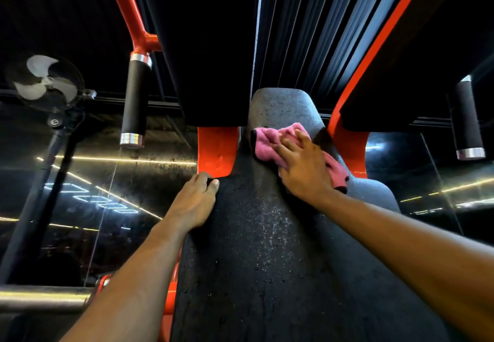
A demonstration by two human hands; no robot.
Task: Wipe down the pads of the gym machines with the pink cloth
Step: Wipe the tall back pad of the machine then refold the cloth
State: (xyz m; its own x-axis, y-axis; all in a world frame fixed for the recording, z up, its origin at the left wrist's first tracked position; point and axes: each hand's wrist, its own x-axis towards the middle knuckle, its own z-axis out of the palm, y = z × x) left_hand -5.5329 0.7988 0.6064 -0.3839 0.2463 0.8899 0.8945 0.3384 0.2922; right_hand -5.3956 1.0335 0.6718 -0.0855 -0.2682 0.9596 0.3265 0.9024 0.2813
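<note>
A long black back pad (pixel 267 234) of a gym machine rises in front of me, its surface speckled with droplets. My right hand (pixel 302 168) lies flat on the crumpled pink cloth (pixel 267 144), pressing it against the upper part of the pad with spread fingers. My left hand (pixel 196 200) holds the pad's left edge just below the orange frame bracket (pixel 217 152), thumb on the front face and fingers curled behind the edge.
Orange frame arms flank the pad on both sides. A black foam handle (pixel 135 101) hangs at the left and another handle (pixel 467 120) at the right. A standing fan (pixel 45 82) is at far left. A steel bar (pixel 42 297) crosses the lower left.
</note>
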